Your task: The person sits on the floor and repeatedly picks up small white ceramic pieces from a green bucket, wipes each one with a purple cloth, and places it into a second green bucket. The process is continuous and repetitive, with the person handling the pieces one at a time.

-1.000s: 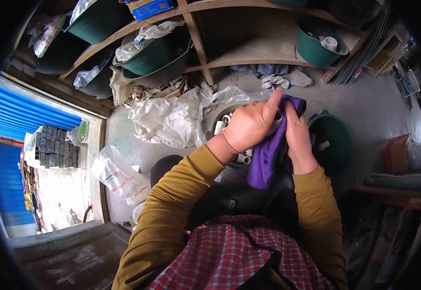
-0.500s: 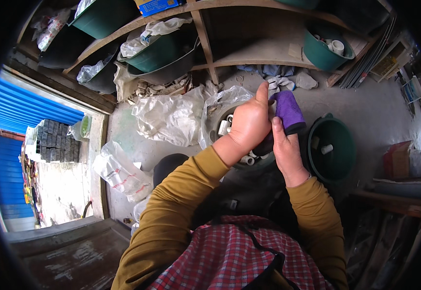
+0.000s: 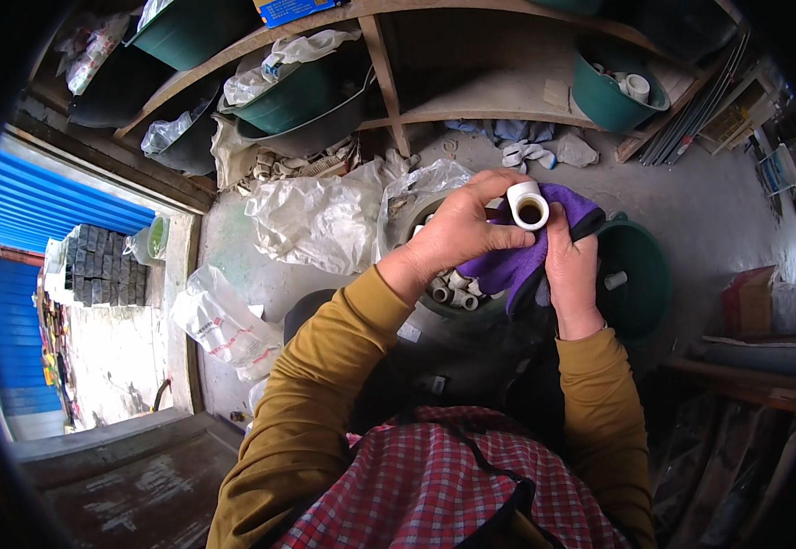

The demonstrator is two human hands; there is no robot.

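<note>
A white plastic pipe elbow [image 3: 518, 192] is held up between my hands, its round opening toward me. My left hand [image 3: 457, 229] is closed on its left side, fingers behind and thumb below the opening. My right hand [image 3: 570, 270] grips a purple cloth [image 3: 500, 267] with dark edging, its thumb up beside the elbow. The cloth hangs behind and below the elbow. Under my hands, a tub holds several white pipe fittings [image 3: 457, 291]; the hands and cloth hide part of it. To the right, a dark green tub [image 3: 659, 265] has one white fitting [image 3: 615, 280] inside.
Crumpled clear plastic sacks [image 3: 311, 224] lie left of the fittings, with a printed bag [image 3: 224, 320] nearer the doorway. Wooden shelves [image 3: 489, 96] along the back carry green basins [image 3: 613, 101]. White gloves [image 3: 528, 156] lie below them. A cardboard box [image 3: 747, 300] stands at right.
The elbow, hidden by my hands before, now shows with its opening toward me. My left hand has turned and lowered its raised thumb. The purple cloth has shifted and spread below the elbow.
</note>
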